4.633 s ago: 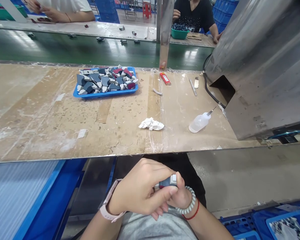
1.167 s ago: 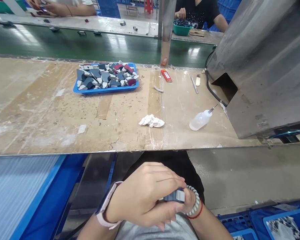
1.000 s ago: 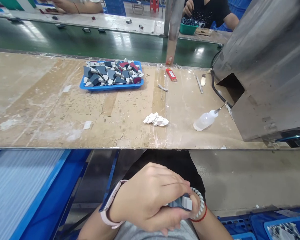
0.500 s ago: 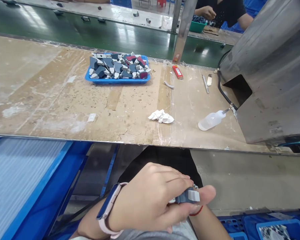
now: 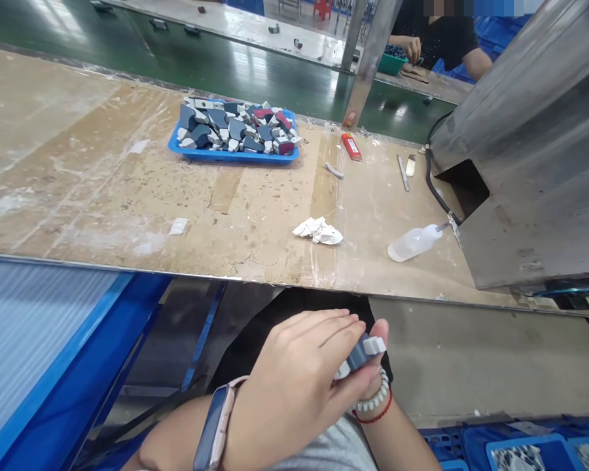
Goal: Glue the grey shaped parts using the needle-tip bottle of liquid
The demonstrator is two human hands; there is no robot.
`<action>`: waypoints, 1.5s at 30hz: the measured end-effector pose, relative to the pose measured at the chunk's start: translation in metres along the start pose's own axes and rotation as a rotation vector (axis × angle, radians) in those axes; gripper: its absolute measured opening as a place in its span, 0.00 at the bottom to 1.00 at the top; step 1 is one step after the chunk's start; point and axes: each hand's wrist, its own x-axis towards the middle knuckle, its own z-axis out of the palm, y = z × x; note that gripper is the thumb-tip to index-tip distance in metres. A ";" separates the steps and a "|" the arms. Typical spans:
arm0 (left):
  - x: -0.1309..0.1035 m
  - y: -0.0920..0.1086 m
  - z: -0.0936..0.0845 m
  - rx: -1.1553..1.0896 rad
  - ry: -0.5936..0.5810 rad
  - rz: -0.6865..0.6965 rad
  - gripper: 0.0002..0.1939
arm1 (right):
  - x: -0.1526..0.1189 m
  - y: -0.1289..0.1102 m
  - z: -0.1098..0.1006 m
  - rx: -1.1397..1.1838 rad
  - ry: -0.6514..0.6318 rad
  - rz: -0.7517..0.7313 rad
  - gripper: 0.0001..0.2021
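hands come together above the lap around one dark blue-grey and light grey block (image 5: 357, 358). the left hand (image 5: 299, 373) lies over it, fingers above and thumb below, holding it so that only the pale end and part of a dark side show. the right hand (image 5: 381, 361) is mostly hidden behind and beneath; its thumb stands up just beyond the pale end, but its fingers are out of sight, so i cannot tell how tightly it closes. a watch (image 5: 213, 425) on the left wrist is cut off by the bottom edge.

on the bench (image 5: 255, 242), similar pieces fill a blue tray (image 5: 235, 157), hiding its floor. a translucent bottle (image 5: 412, 245) lies near a metal housing (image 5: 520, 196), its thin tip hard to make out. a crumpled white scrap (image 5: 318, 231) rests nearby; print on a red item (image 5: 351, 147) is too small to read. across the belt (image 5: 285, 82), a co-worker (image 5: 436, 46) at a green tub (image 5: 391, 64) is cut off at the top.
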 end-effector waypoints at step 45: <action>0.001 -0.002 -0.002 0.119 0.417 0.031 0.16 | -0.014 -0.076 0.038 -1.149 0.404 -0.989 0.13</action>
